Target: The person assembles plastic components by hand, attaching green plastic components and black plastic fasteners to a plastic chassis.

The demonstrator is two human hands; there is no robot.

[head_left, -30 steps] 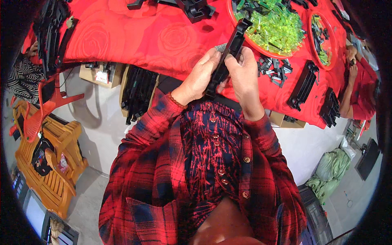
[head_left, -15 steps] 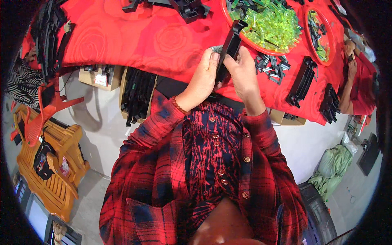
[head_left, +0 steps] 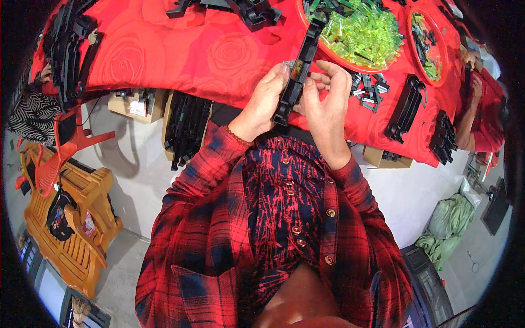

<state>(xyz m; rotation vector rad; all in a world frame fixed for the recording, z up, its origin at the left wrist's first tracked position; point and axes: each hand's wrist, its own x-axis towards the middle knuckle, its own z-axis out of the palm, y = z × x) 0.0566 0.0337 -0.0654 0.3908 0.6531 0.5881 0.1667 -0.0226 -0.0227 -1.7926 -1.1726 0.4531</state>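
Note:
A long black plastic frame [head_left: 297, 79] with recesses along it stands tilted in front of me, over the table's near edge. My left hand [head_left: 265, 98] is closed round its left side, with the thumb against the edge. A small yellowish-green spot shows in the frame near that thumb. My right hand [head_left: 330, 106] is close at the frame's right side, its fingers half bent and the thumb apart from them. Nothing is visible between these fingers. Beyond it, a red basin [head_left: 373, 71] holds many clear yellow-green plastic pieces [head_left: 363, 41].
Small black pieces [head_left: 369, 92] lie on the red tablecloth [head_left: 180, 54], beside black frames [head_left: 404, 109]. A smaller red basin [head_left: 444, 65] stands further right. More black frames [head_left: 68, 52] are piled left. Another person's arm [head_left: 473, 104] is at the right edge. Boxes sit below the table.
The black frame has turned so its recessed face shows more, and its lower end has come into view. My right hand has loosened from it and shifted slightly right, fingers spreading.

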